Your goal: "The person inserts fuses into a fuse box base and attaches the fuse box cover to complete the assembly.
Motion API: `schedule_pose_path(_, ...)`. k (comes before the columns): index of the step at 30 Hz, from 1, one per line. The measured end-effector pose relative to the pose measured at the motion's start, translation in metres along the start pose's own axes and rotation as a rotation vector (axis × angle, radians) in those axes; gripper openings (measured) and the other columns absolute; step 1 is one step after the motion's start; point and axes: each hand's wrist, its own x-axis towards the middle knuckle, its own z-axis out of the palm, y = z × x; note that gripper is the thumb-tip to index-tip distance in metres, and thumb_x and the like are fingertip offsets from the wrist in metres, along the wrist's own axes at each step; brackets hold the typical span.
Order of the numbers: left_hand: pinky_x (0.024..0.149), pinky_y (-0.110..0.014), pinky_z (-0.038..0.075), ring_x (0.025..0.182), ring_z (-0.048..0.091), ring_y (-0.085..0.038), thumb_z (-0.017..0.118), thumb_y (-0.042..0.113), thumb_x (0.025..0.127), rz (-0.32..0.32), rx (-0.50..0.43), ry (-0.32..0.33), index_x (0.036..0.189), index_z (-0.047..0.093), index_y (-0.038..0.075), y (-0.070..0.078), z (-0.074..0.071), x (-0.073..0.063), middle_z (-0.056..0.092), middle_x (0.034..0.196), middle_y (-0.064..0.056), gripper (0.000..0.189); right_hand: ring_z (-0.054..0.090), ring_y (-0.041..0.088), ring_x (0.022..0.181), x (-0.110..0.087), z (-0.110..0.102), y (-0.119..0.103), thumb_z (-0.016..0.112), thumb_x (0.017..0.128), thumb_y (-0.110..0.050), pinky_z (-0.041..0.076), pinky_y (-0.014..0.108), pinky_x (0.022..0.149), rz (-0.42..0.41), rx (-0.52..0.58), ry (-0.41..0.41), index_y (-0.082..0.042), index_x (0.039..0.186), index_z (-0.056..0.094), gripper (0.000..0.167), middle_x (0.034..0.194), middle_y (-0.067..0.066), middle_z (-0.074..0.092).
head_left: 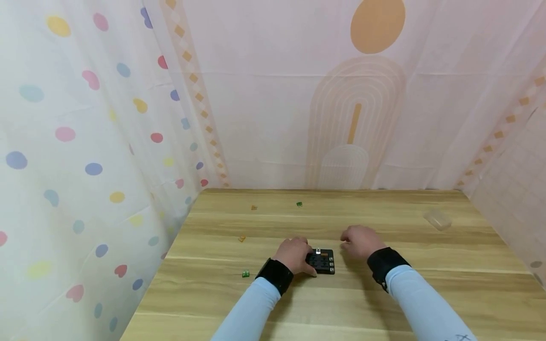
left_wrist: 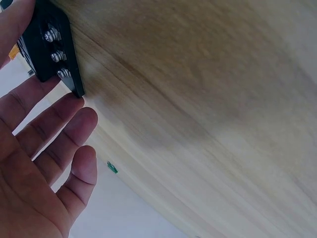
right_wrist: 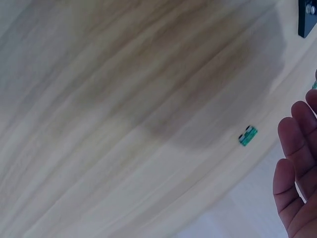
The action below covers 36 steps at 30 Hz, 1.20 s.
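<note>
My left hand (head_left: 294, 256) grips a black fuse block (head_left: 323, 266) at its left side, thumb at the near corner. In the left wrist view, metal screw terminals line the edge of the block (left_wrist: 44, 54), and the fingers (left_wrist: 64, 134) lie spread along it. An orange blade fuse (head_left: 325, 255) sits in the block near its far edge. To the right, apart from the block, my right hand (head_left: 362, 242) hovers low over the table with thumb and forefinger together. A sliver of green fuse (right_wrist: 315, 86) shows at its fingertips in the right wrist view, mostly hidden.
Loose blade fuses lie on the wooden table (head_left: 384, 312): an orange one (head_left: 254, 207) and a green one (head_left: 299, 204) near the far edge, another orange one (head_left: 241, 238) and green one (head_left: 245, 273) left of the hands. A clear plastic box (head_left: 438, 219) stands far right. Curtains (head_left: 273, 94) hang behind.
</note>
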Motion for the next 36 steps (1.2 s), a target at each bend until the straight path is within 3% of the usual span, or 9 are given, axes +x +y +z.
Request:
schedule_pose_path(9,0.078,-0.033,0.051,0.087,0.059,-0.013,0.085,0.058,0.067,-0.010,0.007,0.014,0.108,0.077,0.019,-0.002,0.007,0.000,0.063,0.095,0.005,0.057,0.068,0.028,0.093,0.002,-0.008,0.012,0.070,0.089,-0.013,0.054,0.045,0.081,-0.005,-0.007,0.019,-0.005,0.099,0.077,0.015,0.098,0.009,0.072)
schedule_pose_path(24,0.076,-0.030,0.051,0.085,0.059,-0.013,0.086,0.057,0.067,0.000,0.023,0.010,0.108,0.078,0.019,0.003,-0.003,-0.004,0.063,0.094,0.005,0.056,0.065,0.030,0.094,0.003,-0.018,0.026,0.073,0.087,-0.015,0.053,0.046,0.081,0.050,-0.022,0.006,-0.004,0.104,0.075,0.020,0.099,0.010,0.069)
schedule_pose_path(36,0.077,-0.031,0.050,0.084,0.059,-0.013,0.086,0.058,0.067,-0.003,0.016,0.011,0.107,0.078,0.019,0.002,0.001,-0.002,0.063,0.094,0.005,0.056,0.066,0.028,0.092,0.012,-0.016,0.026,0.075,0.085,-0.015,0.053,0.044,0.080,0.034,-0.069,0.028,-0.005,0.102,0.076,0.021,0.097,0.010,0.069)
